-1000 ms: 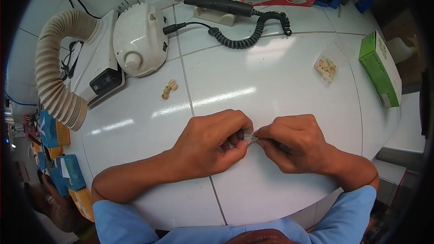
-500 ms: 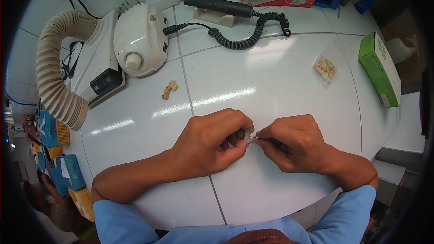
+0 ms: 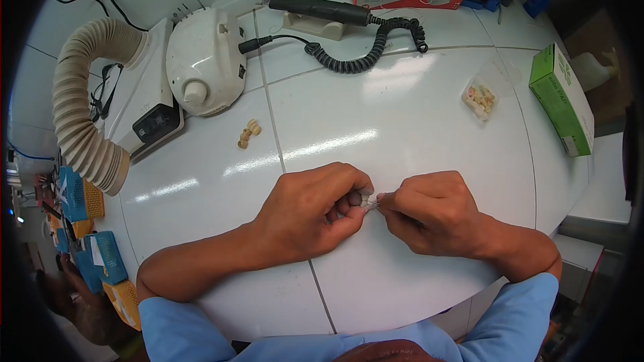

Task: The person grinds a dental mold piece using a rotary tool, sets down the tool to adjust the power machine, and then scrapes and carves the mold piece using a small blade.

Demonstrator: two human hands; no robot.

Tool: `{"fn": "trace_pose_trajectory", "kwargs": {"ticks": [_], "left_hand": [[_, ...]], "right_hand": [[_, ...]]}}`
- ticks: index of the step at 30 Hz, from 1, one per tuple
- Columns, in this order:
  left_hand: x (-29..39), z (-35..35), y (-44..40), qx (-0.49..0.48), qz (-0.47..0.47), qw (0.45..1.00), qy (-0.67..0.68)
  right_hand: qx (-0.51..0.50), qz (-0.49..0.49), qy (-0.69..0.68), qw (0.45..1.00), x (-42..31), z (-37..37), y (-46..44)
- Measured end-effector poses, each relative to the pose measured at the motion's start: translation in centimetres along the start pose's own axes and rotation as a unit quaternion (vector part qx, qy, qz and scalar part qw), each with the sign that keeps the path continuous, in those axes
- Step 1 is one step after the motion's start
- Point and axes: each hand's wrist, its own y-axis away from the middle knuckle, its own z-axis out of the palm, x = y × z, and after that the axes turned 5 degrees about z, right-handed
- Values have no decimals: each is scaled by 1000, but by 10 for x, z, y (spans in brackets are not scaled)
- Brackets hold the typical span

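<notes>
At far left we see a blue perforated plastic basket (image 3: 107, 255), with others around it. Next, a ribbed beige hose (image 3: 70, 121) arches down over the table edge, beside a rounded white control unit with a front knob (image 3: 204, 60). Right of the unit, we note a small cluster of tan, tooth-like pieces (image 3: 247, 134) on the glossy white table (image 3: 429, 107).

At near centre, the left hand (image 3: 315, 211) pinches a small whitish piece (image 3: 367, 202) between thumb and fingers; its shape is partly hidden. Above, a black pen-shaped handpiece (image 3: 318, 9) rests on a beige cradle. The right hand (image 3: 433, 214) pinches a thin, pale, needle-like tool (image 3: 375, 204), pointed at the piece; we cannot tell whether they touch.

Farther right lie a clear plastic packet of mixed small pieces (image 3: 479, 98) and a green-and-white cardboard carton (image 3: 567, 104).
</notes>
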Motion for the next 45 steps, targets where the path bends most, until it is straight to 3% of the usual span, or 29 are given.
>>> {"fn": "trace_pose_trajectory", "kwargs": {"ticks": [45], "left_hand": [[-1, -1, 0, -13, 28, 999, -8]], "right_hand": [[-19, 41, -52, 998, 1, 1, 1]]}}
